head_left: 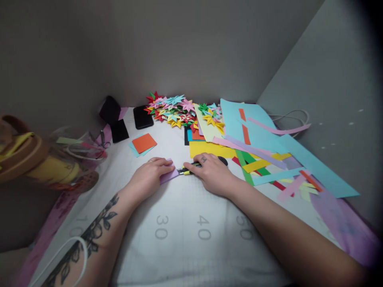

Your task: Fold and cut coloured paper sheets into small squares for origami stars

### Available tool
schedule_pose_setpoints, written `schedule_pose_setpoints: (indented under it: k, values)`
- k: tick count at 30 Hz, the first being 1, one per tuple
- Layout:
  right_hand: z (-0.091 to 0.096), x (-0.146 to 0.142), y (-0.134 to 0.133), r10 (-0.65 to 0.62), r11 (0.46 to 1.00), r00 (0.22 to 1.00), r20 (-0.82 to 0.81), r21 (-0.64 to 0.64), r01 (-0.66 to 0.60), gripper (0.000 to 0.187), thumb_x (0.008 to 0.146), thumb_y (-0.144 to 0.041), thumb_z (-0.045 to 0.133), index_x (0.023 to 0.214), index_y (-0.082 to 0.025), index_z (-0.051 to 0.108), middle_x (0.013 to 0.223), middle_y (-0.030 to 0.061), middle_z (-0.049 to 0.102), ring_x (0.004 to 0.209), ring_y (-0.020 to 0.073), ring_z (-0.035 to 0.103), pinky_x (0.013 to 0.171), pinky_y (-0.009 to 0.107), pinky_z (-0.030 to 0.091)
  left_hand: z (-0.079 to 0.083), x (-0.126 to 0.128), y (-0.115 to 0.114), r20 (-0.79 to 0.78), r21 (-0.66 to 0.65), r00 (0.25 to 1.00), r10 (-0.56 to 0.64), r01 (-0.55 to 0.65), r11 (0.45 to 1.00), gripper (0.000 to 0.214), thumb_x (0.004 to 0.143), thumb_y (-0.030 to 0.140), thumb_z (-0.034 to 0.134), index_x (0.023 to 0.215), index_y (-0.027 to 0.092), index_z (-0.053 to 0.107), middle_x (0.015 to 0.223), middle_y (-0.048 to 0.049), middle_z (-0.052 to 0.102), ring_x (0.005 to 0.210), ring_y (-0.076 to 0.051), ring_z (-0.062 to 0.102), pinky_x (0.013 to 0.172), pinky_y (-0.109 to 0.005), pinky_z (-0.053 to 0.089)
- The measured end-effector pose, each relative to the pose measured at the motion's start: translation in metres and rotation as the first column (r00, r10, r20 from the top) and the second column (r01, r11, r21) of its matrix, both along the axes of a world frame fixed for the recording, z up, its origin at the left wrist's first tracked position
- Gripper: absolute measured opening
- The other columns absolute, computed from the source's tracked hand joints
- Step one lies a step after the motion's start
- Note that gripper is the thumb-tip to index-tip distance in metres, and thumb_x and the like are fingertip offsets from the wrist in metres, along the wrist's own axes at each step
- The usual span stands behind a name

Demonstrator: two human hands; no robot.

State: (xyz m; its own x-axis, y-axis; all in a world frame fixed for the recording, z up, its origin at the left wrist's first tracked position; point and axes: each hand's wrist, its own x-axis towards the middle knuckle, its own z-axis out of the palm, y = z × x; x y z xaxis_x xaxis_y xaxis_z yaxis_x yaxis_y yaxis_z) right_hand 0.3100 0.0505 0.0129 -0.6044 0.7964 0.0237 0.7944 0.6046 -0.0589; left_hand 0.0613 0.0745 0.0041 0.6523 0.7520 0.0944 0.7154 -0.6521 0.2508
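My left hand [149,175] lies fingers-down on a small lilac paper piece [169,174], pressing it onto the white gridded cutting mat [185,231]. My right hand [211,173] is closed round a yellow and black utility knife [187,170]. The knife's tip meets the right edge of the lilac piece. Both forearms reach in from the bottom of the view.
An orange square on a light blue one [144,143] lies left of centre. A heap of folded paper stars [176,109] sits at the back. Coloured sheets and strips [263,159] cover the right. A black phone [143,116], dark cases and a clear bag [60,159] are at left.
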Motion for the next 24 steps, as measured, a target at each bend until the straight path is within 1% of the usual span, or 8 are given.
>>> schedule_pose_setpoints:
  k: [7,13,18,21,24]
  values:
    - [0.005,0.0,-0.004,-0.007,0.999,1.0,0.022,0.039,0.006,0.052,0.087,-0.008,0.044,0.135,-0.026,0.051,0.115,0.0135,0.057,0.102,0.0261,0.048,0.085,0.039,0.033,-0.001,-0.001,-0.003,0.006,-0.023,1.0,0.028,-0.028,0.999,0.037,0.094,0.019,0.041,0.12,0.028,0.065,0.13,-0.0044,0.061,0.118,-0.024,0.054,0.098,-0.042,0.046]
    - [0.004,0.001,-0.007,-0.002,0.997,0.999,0.036,0.072,-0.001,0.052,0.086,-0.007,0.044,0.134,-0.026,0.051,0.114,0.0133,0.058,0.101,0.026,0.048,0.085,0.039,0.032,-0.001,-0.001,-0.003,0.008,-0.029,1.0,0.031,-0.03,0.999,0.037,0.095,0.022,0.04,0.121,0.027,0.065,0.131,-0.0048,0.061,0.119,-0.024,0.055,0.099,-0.042,0.045]
    - [0.007,0.003,-0.01,-0.017,0.998,0.998,0.06,0.06,0.013,0.051,0.086,-0.007,0.045,0.133,-0.025,0.053,0.114,0.0133,0.058,0.102,0.0264,0.049,0.085,0.039,0.033,-0.002,-0.001,-0.003,0.035,-0.053,0.999,0.04,-0.038,0.998,0.037,0.094,0.02,0.042,0.121,0.028,0.065,0.131,-0.0045,0.061,0.12,-0.024,0.054,0.1,-0.043,0.044]
    - [0.009,0.01,-0.015,-0.039,0.998,0.996,0.079,0.048,0.035,0.052,0.084,-0.006,0.046,0.131,-0.025,0.054,0.113,0.0128,0.059,0.102,0.0266,0.049,0.084,0.038,0.033,-0.002,-0.002,-0.004,0.01,-0.051,0.999,0.038,-0.038,0.998,0.037,0.095,0.02,0.04,0.122,0.028,0.064,0.133,-0.0046,0.059,0.122,-0.024,0.053,0.1,-0.042,0.044]
    - [0.01,0.015,-0.02,-0.058,0.997,0.995,0.087,0.064,0.052,0.053,0.082,-0.005,0.047,0.131,-0.024,0.055,0.114,0.0128,0.059,0.102,0.0271,0.05,0.086,0.039,0.033,-0.001,-0.003,-0.003,-0.032,-0.031,0.999,0.02,-0.021,0.999,0.038,0.095,0.021,0.039,0.124,0.028,0.063,0.134,-0.0028,0.059,0.123,-0.024,0.052,0.099,-0.04,0.045]
